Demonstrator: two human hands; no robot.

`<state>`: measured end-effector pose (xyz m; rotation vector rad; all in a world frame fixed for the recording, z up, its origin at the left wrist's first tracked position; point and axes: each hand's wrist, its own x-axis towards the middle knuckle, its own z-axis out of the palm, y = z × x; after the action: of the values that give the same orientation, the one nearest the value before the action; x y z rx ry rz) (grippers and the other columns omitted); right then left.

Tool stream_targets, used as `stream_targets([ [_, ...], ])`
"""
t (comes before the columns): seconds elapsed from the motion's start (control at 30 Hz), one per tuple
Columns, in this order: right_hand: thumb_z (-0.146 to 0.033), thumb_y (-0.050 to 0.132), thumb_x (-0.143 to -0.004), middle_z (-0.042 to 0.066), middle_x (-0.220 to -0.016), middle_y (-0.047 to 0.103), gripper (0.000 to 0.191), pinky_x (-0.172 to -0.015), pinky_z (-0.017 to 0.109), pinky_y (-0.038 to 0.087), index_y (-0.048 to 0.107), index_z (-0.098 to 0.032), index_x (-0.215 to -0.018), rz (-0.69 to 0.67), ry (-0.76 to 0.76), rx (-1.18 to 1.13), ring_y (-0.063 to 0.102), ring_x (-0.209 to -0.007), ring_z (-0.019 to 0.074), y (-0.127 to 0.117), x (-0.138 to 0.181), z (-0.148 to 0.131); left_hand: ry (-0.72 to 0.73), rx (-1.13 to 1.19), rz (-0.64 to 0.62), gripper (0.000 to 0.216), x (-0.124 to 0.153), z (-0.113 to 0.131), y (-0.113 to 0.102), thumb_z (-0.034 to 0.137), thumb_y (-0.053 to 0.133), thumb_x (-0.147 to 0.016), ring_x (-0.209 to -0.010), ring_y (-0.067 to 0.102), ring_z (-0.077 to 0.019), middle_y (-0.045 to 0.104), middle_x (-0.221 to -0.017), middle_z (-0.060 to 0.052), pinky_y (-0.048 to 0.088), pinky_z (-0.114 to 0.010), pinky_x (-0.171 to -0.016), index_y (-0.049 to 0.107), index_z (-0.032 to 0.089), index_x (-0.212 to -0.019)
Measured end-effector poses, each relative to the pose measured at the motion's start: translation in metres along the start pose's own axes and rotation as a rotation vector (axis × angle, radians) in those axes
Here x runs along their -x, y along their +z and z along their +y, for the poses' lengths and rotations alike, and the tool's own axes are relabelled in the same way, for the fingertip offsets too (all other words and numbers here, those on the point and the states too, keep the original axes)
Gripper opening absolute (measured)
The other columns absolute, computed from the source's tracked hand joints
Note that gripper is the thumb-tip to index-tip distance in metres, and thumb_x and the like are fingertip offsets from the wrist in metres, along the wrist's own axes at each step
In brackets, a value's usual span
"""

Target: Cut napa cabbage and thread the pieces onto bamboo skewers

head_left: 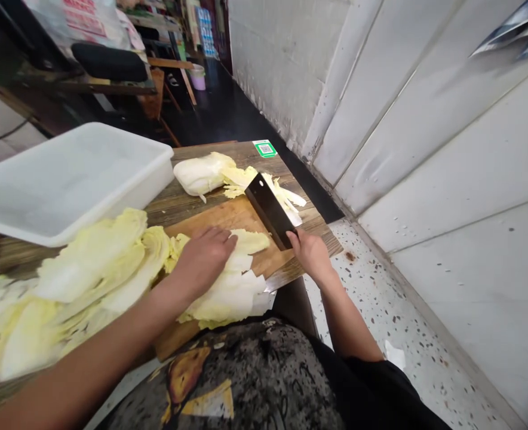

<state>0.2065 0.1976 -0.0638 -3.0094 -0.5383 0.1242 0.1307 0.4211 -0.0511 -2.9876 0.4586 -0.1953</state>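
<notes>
My right hand (309, 255) is closed round the handle of a cleaver (270, 212), its dark broad blade tilted at the right side of the wooden cutting board (214, 216). Under my left hand (206, 257), napa cabbage leaves (232, 292) are held down on the board, the fingers bent over them. Pale cut edges show on the leaves' right side, facing the cleaver. Larger loose cabbage leaves (96, 263) lie heaped left of my left forearm. Beyond the board sits a napa cabbage head (205, 172), with leaf pieces (291, 196) behind the blade.
A white plastic tub (125, 200) stands at the table's left. The wooden table (241, 154) carries a green QR-code sticker (264, 148) near its far corner. A pale wall (425, 149) runs along the right. Further back are a black-topped seat (109, 61) and a purple bucket (198, 77).
</notes>
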Motion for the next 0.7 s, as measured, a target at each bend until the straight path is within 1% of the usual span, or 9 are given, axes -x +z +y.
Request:
stream_targets([
  [0.1, -0.038, 0.037, -0.106, 0.008, -0.085, 0.075, 0.036, -0.062, 0.025, 0.036, 0.065, -0.016, -0.098, 0.009, 0.008, -0.033, 0.070, -0.079, 0.0196, 0.002, -0.001, 0.009, 0.218, 0.146, 0.050, 0.041, 0.033, 0.002, 0.009, 0.039, 0.047, -0.098, -0.134, 0.049, -0.0276, 0.060, -0.140, -0.009, 0.028, -0.046, -0.116, 0.058, 0.022, -0.133],
  [0.13, -0.038, 0.038, -0.105, 0.008, -0.085, 0.075, 0.036, -0.062, 0.026, 0.036, 0.065, -0.016, -0.098, 0.011, 0.006, -0.041, 0.070, -0.079, 0.0197, 0.003, -0.001, 0.010, 0.328, 0.231, 0.071, 0.043, 0.050, 0.001, 0.011, 0.046, 0.048, -0.097, -0.140, 0.042, -0.0256, 0.055, -0.146, -0.004, 0.022, -0.046, -0.120, 0.055, 0.030, -0.136],
  [0.2, -0.038, 0.039, -0.105, 0.009, -0.085, 0.075, 0.035, -0.062, 0.026, 0.036, 0.065, -0.016, -0.097, 0.015, 0.006, -0.052, 0.070, -0.078, 0.0199, 0.004, -0.001, 0.011, 0.444, 0.293, 0.050, 0.041, 0.084, 0.000, 0.020, 0.047, 0.049, -0.096, -0.144, 0.037, -0.0191, 0.048, -0.152, 0.003, 0.013, -0.039, -0.122, 0.051, 0.042, -0.137],
  [0.27, -0.038, 0.039, -0.105, 0.009, -0.086, 0.075, 0.035, -0.062, 0.026, 0.036, 0.065, -0.016, -0.097, 0.021, 0.007, -0.058, 0.070, -0.078, 0.0204, 0.005, -0.001, 0.010, 0.432, 0.282, 0.024, 0.043, 0.110, 0.000, 0.034, 0.044, 0.050, -0.097, -0.144, 0.037, -0.0180, 0.048, -0.153, 0.003, 0.007, -0.041, -0.124, 0.047, 0.045, -0.140],
  [0.33, -0.038, 0.038, -0.105, 0.010, -0.086, 0.075, 0.036, -0.062, 0.026, 0.035, 0.065, -0.016, -0.096, 0.030, 0.014, -0.061, 0.070, -0.079, 0.0209, 0.006, 0.000, 0.010, 0.407, 0.236, 0.053, 0.045, 0.122, 0.005, 0.051, 0.038, 0.052, -0.096, -0.142, 0.040, -0.0198, 0.051, -0.150, 0.001, 0.003, -0.048, -0.124, 0.045, 0.045, -0.140],
  [0.43, -0.038, 0.038, -0.105, 0.010, -0.086, 0.074, 0.036, -0.062, 0.026, 0.036, 0.064, -0.016, -0.095, 0.047, 0.032, -0.066, 0.070, -0.079, 0.0213, 0.009, 0.001, 0.009, 0.379, 0.160, 0.229, 0.033, 0.122, 0.017, 0.072, 0.025, 0.055, -0.095, -0.136, 0.048, -0.0213, 0.063, -0.137, -0.004, 0.006, -0.052, -0.123, 0.058, 0.034, -0.127],
  [0.53, -0.038, 0.038, -0.105, 0.010, -0.085, 0.074, 0.036, -0.062, 0.026, 0.036, 0.065, -0.016, -0.095, 0.056, 0.045, -0.071, 0.070, -0.078, 0.0211, 0.011, 0.003, 0.009, 0.385, 0.176, 0.361, 0.015, 0.118, 0.022, 0.081, 0.019, 0.057, -0.093, -0.136, 0.049, -0.0215, 0.071, -0.125, -0.005, 0.016, -0.050, -0.123, 0.065, 0.024, -0.106],
  [0.6, -0.038, 0.039, -0.105, 0.010, -0.084, 0.075, 0.036, -0.063, 0.026, 0.036, 0.065, -0.016, -0.095, 0.057, 0.044, -0.071, 0.070, -0.078, 0.0210, 0.011, 0.004, 0.010, 0.385, 0.206, 0.338, 0.015, 0.118, 0.015, 0.079, 0.014, 0.056, -0.093, -0.140, 0.044, -0.0224, 0.069, -0.128, -0.007, 0.022, -0.051, -0.122, 0.064, 0.022, -0.103],
  [0.7, -0.039, 0.039, -0.104, 0.010, -0.084, 0.074, 0.036, -0.063, 0.026, 0.036, 0.065, -0.016, -0.095, 0.055, 0.039, -0.065, 0.070, -0.079, 0.0211, 0.009, 0.006, 0.011, 0.385, 0.251, 0.251, 0.030, 0.121, -0.013, 0.076, 0.004, 0.047, -0.092, -0.144, 0.037, -0.0223, 0.062, -0.139, -0.009, 0.028, -0.053, -0.120, 0.061, 0.022, -0.112],
])
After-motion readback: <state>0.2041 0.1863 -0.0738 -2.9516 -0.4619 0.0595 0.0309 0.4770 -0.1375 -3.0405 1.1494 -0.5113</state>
